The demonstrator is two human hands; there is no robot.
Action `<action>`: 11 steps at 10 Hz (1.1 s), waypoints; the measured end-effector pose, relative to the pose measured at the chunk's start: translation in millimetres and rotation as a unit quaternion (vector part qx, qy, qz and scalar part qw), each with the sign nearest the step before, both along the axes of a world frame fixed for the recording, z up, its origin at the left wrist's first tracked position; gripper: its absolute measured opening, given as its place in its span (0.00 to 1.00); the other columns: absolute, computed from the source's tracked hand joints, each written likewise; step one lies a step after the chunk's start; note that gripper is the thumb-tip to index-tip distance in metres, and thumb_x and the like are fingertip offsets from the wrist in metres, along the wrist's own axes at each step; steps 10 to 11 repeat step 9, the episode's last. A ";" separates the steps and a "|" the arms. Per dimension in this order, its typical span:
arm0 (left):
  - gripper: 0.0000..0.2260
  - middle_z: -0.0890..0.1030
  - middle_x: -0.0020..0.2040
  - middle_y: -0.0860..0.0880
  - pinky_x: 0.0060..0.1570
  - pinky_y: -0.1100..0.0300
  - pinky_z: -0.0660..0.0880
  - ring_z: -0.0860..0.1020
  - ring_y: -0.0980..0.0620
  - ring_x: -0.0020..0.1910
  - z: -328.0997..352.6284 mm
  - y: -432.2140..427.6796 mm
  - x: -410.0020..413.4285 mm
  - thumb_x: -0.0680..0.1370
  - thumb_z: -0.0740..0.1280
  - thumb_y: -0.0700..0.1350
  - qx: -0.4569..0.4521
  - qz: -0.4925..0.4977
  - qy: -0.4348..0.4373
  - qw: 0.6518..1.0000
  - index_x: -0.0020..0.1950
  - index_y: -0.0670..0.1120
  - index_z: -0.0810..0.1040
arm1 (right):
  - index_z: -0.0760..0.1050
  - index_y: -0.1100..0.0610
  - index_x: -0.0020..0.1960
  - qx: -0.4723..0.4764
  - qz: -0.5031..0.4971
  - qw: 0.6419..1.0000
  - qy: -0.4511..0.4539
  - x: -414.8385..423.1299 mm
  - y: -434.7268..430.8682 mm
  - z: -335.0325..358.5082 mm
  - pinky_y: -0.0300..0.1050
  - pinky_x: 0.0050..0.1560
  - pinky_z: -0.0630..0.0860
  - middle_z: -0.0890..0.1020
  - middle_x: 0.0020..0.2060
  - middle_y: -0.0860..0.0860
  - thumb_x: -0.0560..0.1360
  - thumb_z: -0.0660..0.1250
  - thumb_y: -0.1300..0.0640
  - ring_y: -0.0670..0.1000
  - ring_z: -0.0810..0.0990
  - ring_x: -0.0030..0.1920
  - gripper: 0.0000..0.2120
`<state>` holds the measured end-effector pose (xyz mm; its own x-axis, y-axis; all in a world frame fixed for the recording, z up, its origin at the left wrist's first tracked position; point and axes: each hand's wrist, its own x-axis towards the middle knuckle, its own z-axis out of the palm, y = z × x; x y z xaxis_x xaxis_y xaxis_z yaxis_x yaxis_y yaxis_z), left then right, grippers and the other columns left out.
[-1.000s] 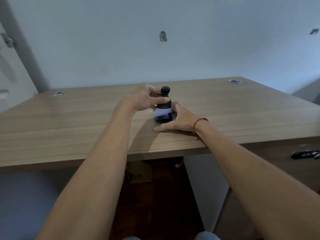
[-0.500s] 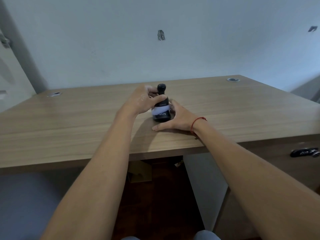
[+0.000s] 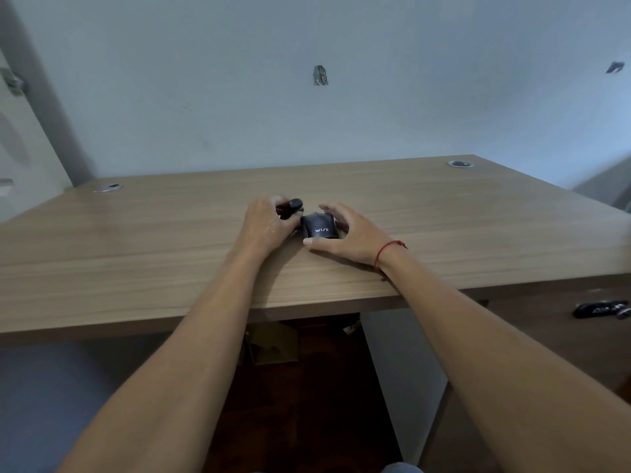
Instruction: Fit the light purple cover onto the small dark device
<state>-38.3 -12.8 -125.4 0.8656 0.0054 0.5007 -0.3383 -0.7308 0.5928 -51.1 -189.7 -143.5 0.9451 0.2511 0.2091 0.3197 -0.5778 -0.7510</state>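
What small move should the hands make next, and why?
Probably the left hand should bring its small dark piece back over the dark block marked WISE, which sits on the desk under the right hand. The two are apart, and no purple cover shows.

A wooden desk stands against a pale wall. Two metal cable grommets sit in its far corners. A dark drawer handle shows at lower right. The wall carries a small grey patch.
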 end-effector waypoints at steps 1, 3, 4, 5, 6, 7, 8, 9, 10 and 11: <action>0.10 0.85 0.46 0.44 0.52 0.53 0.78 0.82 0.46 0.48 -2.3 4.1 -5.0 0.68 0.71 0.45 0.016 0.000 0.008 1.000 0.48 0.44 0.84 | 0.73 0.46 0.67 0.002 -0.019 1.000 -0.019 3.0 0.3 -2.1 0.52 0.69 0.74 0.79 0.64 0.46 0.59 0.74 0.33 0.49 0.77 0.66 0.40; 0.12 0.85 0.50 0.50 0.52 0.63 0.75 0.80 0.54 0.48 -7.5 2.7 -7.9 0.68 0.73 0.45 0.014 -0.013 0.037 0.999 0.51 0.46 0.84 | 0.74 0.53 0.70 0.016 -0.041 0.998 -0.036 14.5 1.0 -5.2 0.50 0.68 0.74 0.80 0.64 0.50 0.69 0.77 0.46 0.50 0.78 0.65 0.32; 0.14 0.83 0.54 0.52 0.53 0.64 0.72 0.79 0.55 0.50 -6.1 3.3 -6.0 0.69 0.73 0.46 0.035 -0.026 0.053 0.998 0.54 0.46 0.83 | 0.74 0.54 0.70 0.012 -0.053 0.998 -0.045 23.8 2.5 -6.5 0.46 0.66 0.74 0.80 0.63 0.50 0.70 0.76 0.47 0.50 0.78 0.63 0.31; 0.13 0.80 0.50 0.56 0.56 0.61 0.73 0.79 0.53 0.51 -5.6 3.6 -1.3 0.70 0.73 0.48 0.043 -0.028 0.061 0.997 0.53 0.46 0.83 | 0.74 0.55 0.69 -0.008 -0.066 0.997 -0.049 36.3 5.9 -5.5 0.42 0.61 0.74 0.80 0.62 0.51 0.71 0.75 0.48 0.51 0.79 0.61 0.29; 0.11 0.77 0.44 0.57 0.55 0.58 0.73 0.78 0.52 0.48 -4.3 2.3 6.4 0.70 0.72 0.47 0.056 -0.014 0.062 0.996 0.50 0.46 0.83 | 0.74 0.56 0.68 -0.011 -0.079 0.995 -0.053 49.2 8.5 -4.3 0.40 0.55 0.71 0.80 0.60 0.52 0.72 0.74 0.49 0.51 0.78 0.57 0.27; 0.06 0.77 0.43 0.56 0.55 0.54 0.75 0.77 0.52 0.45 -2.8 2.7 9.9 0.70 0.72 0.47 0.053 -0.020 0.058 0.997 0.43 0.47 0.80 | 0.73 0.56 0.67 -0.017 -0.085 0.995 -0.044 52.9 11.2 -1.2 0.39 0.53 0.68 0.79 0.58 0.51 0.73 0.73 0.51 0.52 0.78 0.57 0.25; 0.15 0.82 0.49 0.49 0.55 0.56 0.73 0.79 0.50 0.50 -4.7 3.3 10.3 0.68 0.72 0.49 0.047 -0.023 0.051 0.997 0.51 0.44 0.81 | 0.67 0.57 0.74 -0.010 -0.086 0.995 -0.040 50.9 9.9 0.2 0.37 0.59 0.66 0.76 0.67 0.53 0.74 0.73 0.52 0.54 0.75 0.67 0.31; 0.28 0.77 0.66 0.48 0.61 0.61 0.67 0.73 0.49 0.66 -4.5 5.0 -1.7 0.68 0.72 0.51 0.030 -0.006 0.062 0.998 0.67 0.46 0.73 | 0.63 0.57 0.76 0.012 -0.102 0.994 -0.019 29.5 7.0 4.9 0.38 0.60 0.64 0.73 0.70 0.54 0.75 0.71 0.52 0.54 0.72 0.71 0.33; 0.28 0.77 0.66 0.48 0.61 0.61 0.67 0.73 0.49 0.66 -4.5 5.0 -1.7 0.68 0.72 0.51 0.030 -0.006 0.062 0.998 0.67 0.46 0.73 | 0.63 0.57 0.76 0.012 -0.102 0.994 -0.019 29.5 7.0 4.9 0.38 0.60 0.64 0.73 0.70 0.54 0.75 0.71 0.52 0.54 0.72 0.71 0.33; 0.28 0.77 0.66 0.48 0.61 0.61 0.67 0.73 0.49 0.66 -4.5 5.0 -1.7 0.68 0.72 0.51 0.030 -0.006 0.062 0.998 0.67 0.46 0.73 | 0.63 0.57 0.76 0.012 -0.102 0.994 -0.019 29.5 7.0 4.9 0.38 0.60 0.64 0.73 0.70 0.54 0.75 0.71 0.52 0.54 0.72 0.71 0.33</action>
